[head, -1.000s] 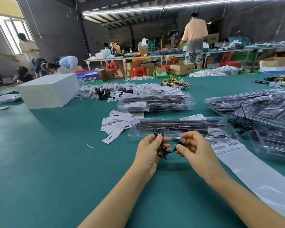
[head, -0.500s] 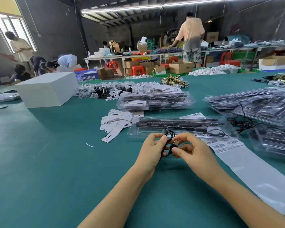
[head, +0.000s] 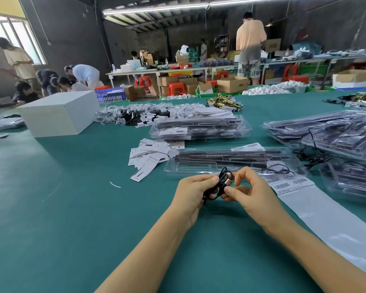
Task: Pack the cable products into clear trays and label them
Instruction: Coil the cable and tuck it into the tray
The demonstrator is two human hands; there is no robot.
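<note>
A thin black cable point(head: 219, 182) with a metal plug is coiled into small loops between both hands above the green table point(head: 61, 208). My left hand point(head: 193, 192) pinches the coil on its left side. My right hand point(head: 251, 191) pinches the plug end with thumb and fingers. Just beyond the hands lies an open clear tray point(head: 230, 160) with long black parts in it and a barcode label on its far edge. A white backing strip point(head: 325, 218) with barcode labels point(head: 287, 182) at its top runs along the right.
A stack of filled clear trays point(head: 201, 126) sits further back, more trays point(head: 334, 132) at the right with loose black cables point(head: 311, 155). Paper cards point(head: 150, 155) lie left of the tray. A white box point(head: 59, 113) stands at the left. People work behind.
The two hands have come closer together. The cable, stretched between them a second ago, is now gathered into a tighter coil with the plug folded in beside it.
</note>
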